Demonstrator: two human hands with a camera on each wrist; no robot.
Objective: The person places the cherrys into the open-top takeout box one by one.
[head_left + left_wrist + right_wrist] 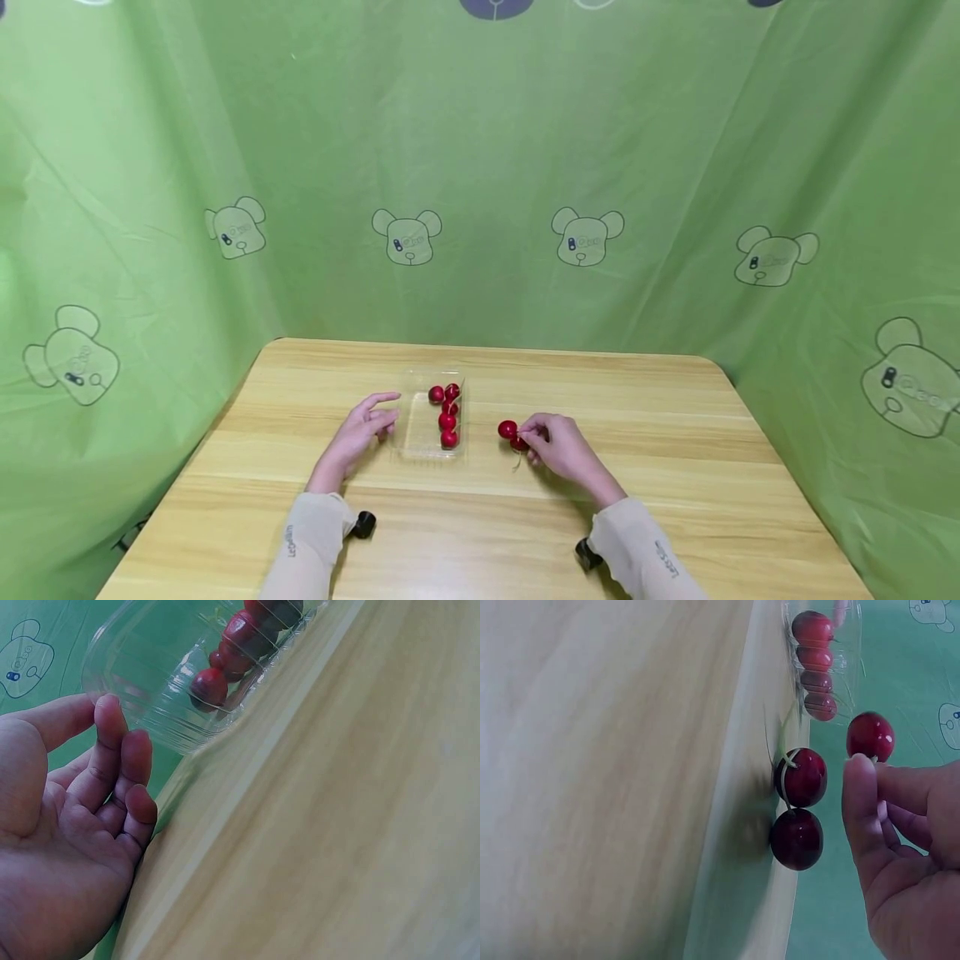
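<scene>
In the head view, a clear plastic box (420, 454) sits on the table with several red cherries (447, 422) lined along its right side. My left hand (367, 427) is at the box's left edge, fingers loosely bent; its fingertips (109, 712) are at the rim in the left wrist view, and I cannot tell if they touch. To the right of the box, my right hand (558, 450) pinches a cherry (871, 736) at its stem end between thumb and finger. Two darker cherries (802, 778) with stems rest on the table beside that hand.
The light wooden table (480, 542) has rounded far corners. A green curtain (495, 167) printed with bear heads hangs behind it and at both sides. Black devices (364, 524) are strapped at both sleeves' cuffs.
</scene>
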